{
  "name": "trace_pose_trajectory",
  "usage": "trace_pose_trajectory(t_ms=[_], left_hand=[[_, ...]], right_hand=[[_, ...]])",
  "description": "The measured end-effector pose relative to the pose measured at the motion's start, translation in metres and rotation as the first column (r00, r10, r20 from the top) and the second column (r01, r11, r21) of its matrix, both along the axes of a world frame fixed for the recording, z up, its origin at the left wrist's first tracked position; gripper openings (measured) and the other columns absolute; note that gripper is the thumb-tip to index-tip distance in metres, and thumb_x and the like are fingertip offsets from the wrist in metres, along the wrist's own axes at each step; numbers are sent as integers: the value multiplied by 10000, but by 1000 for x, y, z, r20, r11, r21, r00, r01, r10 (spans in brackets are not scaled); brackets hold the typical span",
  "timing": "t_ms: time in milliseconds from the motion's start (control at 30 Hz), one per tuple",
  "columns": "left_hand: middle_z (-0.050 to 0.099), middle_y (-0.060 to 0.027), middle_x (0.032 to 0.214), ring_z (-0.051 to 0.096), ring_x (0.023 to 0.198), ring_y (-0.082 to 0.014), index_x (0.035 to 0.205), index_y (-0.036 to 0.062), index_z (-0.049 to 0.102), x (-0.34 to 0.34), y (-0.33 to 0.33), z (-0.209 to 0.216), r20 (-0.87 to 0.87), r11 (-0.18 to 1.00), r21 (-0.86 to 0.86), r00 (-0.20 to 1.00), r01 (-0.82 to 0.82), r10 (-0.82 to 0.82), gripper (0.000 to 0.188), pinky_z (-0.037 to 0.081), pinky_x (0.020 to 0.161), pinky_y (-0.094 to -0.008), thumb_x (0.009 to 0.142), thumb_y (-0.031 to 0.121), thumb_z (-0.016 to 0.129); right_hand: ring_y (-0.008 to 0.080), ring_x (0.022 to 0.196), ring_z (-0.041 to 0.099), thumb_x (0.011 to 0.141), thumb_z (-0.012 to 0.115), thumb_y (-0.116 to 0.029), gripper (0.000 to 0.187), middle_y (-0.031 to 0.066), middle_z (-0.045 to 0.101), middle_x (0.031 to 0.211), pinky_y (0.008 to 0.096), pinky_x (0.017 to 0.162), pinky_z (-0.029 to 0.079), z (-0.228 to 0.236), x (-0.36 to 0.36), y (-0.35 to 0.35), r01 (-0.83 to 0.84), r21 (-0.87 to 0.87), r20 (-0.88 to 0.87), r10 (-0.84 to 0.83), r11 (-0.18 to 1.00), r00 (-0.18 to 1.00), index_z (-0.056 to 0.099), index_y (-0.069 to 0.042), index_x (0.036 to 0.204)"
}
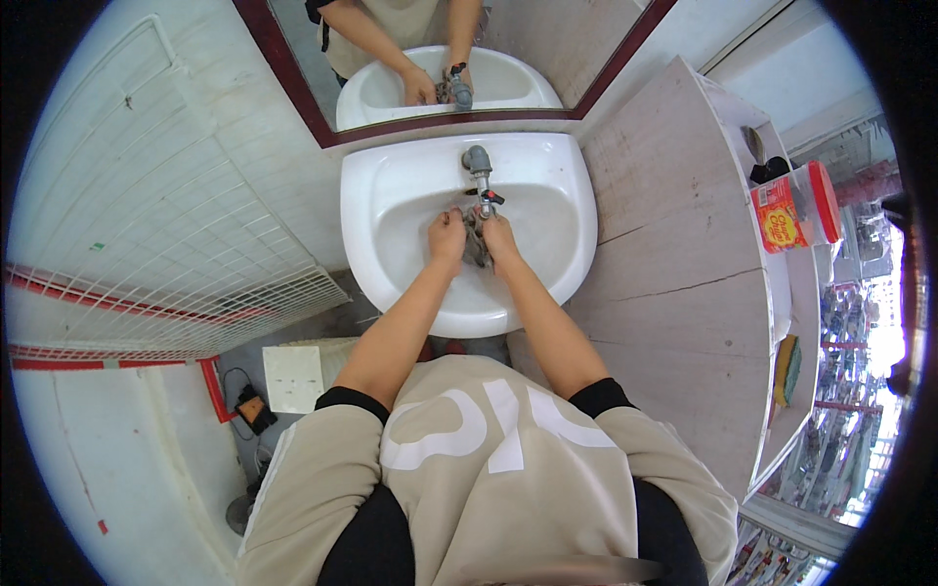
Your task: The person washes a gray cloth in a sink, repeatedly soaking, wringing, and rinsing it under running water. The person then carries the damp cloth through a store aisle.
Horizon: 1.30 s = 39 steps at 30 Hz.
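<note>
Both my hands are over the bowl of a white sink (366, 264), under a grey tap (477, 161) with a small red-and-black handle. A crumpled grey cloth (476, 239) hangs between them. My left hand (447, 234) is closed at the cloth's left side, its fingers curled. On the other side, my right hand (500, 239) is closed around the cloth, just below the tap's spout. Whether water is running cannot be made out. The mirror repeats the hands and the tap.
A dark-red framed mirror (547, 125) hangs above the sink. On the right stands a wooden shelf unit (674, 264) bearing a clear jar with a red lid (826, 203) and a yellow-green sponge (787, 371). A white wire rack (244, 264) leans on the left, near a white box (293, 379).
</note>
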<state>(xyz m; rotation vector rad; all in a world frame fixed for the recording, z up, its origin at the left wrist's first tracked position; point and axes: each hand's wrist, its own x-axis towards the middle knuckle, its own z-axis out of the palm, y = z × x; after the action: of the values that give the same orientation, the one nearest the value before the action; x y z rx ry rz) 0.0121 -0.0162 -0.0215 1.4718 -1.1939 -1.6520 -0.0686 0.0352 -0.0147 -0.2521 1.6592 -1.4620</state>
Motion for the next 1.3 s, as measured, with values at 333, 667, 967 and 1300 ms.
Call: trace_pose_trajectory(t_ms=[333, 667, 967, 1300], left_hand=[[606, -51, 761, 508, 696, -140, 811, 3, 690, 51, -35, 51, -11, 900, -85, 903, 428, -430, 306, 387, 623, -290, 828, 292, 593], [649, -197, 1054, 606, 1026, -352, 1118, 67, 609, 59, -23, 56, 866, 332, -68, 221, 941, -448, 420, 475, 879, -435, 773, 301, 666], [650, -170, 1058, 608, 1020, -340, 1149, 74, 549, 71, -25, 76, 807, 529, -322, 520, 785, -280, 406, 476, 869, -426, 783, 185, 683], [646, -159, 942, 622, 870, -353, 993, 76, 620, 82, -24, 74, 761, 543, -423, 610, 725, -221, 195, 488, 776, -447, 810, 140, 631]], right_hand=[[155, 1122, 518, 887, 640, -350, 343, 103, 639, 1122, 291, 970, 372, 72, -67, 63, -621, -96, -169, 602, 778, 781, 669, -78, 1094], [285, 997, 628, 689, 770, -304, 515, 179, 659, 1062, 324, 867, 485, 46, -51, 56, -414, 685, -475, 798, 600, 370, 646, -39, 1112], [301, 949, 633, 723, 721, -142, 498, 199, 635, 1097, 355, 837, 491, 57, -67, 60, -285, 186, -739, 325, 940, 590, 582, -69, 1195], [304, 796, 612, 748, 713, -128, 311, 143, 624, 907, 408, 733, 486, 32, -62, 67, -5, 369, -844, 338, 929, 418, 589, -44, 1021]])
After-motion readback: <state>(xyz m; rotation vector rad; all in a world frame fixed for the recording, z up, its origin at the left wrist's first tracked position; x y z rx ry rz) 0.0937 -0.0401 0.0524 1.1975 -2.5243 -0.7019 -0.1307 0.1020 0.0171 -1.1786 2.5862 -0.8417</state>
